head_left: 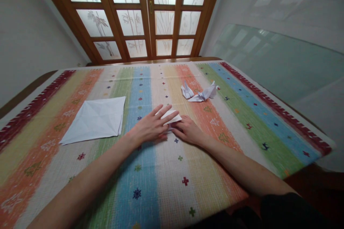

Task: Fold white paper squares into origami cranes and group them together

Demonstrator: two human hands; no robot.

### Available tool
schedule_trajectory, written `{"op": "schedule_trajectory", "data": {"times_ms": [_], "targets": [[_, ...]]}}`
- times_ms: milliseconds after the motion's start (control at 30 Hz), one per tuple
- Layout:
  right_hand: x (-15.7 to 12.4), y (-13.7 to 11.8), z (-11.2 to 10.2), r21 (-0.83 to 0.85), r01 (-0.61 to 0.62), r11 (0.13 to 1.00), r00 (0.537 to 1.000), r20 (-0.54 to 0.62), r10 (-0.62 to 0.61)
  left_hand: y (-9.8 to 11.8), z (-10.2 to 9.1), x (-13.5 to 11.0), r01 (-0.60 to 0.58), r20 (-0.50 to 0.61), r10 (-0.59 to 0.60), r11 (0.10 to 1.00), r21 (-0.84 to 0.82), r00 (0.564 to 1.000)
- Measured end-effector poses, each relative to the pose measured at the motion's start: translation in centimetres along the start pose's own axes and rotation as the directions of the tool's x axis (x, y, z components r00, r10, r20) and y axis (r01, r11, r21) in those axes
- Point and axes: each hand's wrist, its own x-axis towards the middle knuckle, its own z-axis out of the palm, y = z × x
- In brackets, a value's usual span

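Observation:
A small folded piece of white paper (173,117) lies on the striped tablecloth in the middle of the table, partly covered by my hands. Across its left side rests my left hand (153,125), fingers stretched out and spread over the paper. My right hand (188,128) pinches the paper's right end between thumb and curled fingers. How the paper's lower part is folded stays hidden under the hands. Just beyond my right hand sit two folded paper figures, a smaller one (186,90) and a bird-like one (205,93).
Left of my hands lies a stack of creased white paper sheets (96,120). The striped tablecloth (146,200) covers the table. Wooden doors with frosted panes (135,23) stand beyond the far edge, and a glass panel (279,64) leans along the right wall.

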Motion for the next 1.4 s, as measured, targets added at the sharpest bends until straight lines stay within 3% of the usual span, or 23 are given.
{"op": "schedule_trajectory", "data": {"times_ms": [100,267,567,733,1000,1067,1167,1400], "targets": [[0.1,0.0,-0.2,0.037,0.023,0.999,1.0,0.0,-0.023,-0.8,0.1,-0.2,0.106,0.01,-0.107,0.993,0.06,0.994],[0.0,0.1,-0.5,0.057,0.025,0.998,1.0,0.017,-0.026,-1.3,0.4,-0.5,0.167,-0.061,-0.163,0.984,0.058,0.985],[-0.5,0.1,-0.5,-0.034,0.011,0.999,0.998,-0.067,-0.013,0.1,1.3,1.6,0.372,-0.107,-0.368,0.928,0.026,0.924],[-0.3,-0.2,-0.6,-0.095,-0.069,0.993,0.997,-0.048,0.065,0.8,2.3,2.4,0.367,-0.112,-0.359,0.929,0.056,0.926],[0.0,-0.5,-0.6,-0.052,-0.172,0.984,0.985,-0.025,0.171,0.7,4.1,1.2,0.368,-0.175,-0.389,0.919,-0.144,0.904],[0.1,-0.5,-0.6,-0.008,-0.203,0.979,0.979,-0.022,0.203,0.5,4.6,0.9,0.38,-0.227,-0.414,0.907,-0.178,0.881],[0.2,-0.4,-0.6,0.038,-0.223,0.974,0.975,-0.008,0.223,-0.1,5.5,0.8,0.441,-0.281,-0.517,0.849,-0.292,0.809],[0.1,-0.1,-0.5,0.061,-0.217,0.974,0.976,-0.006,0.218,-1.6,6.7,1.1,0.564,-0.181,-0.722,0.649,-0.511,0.667]]}}
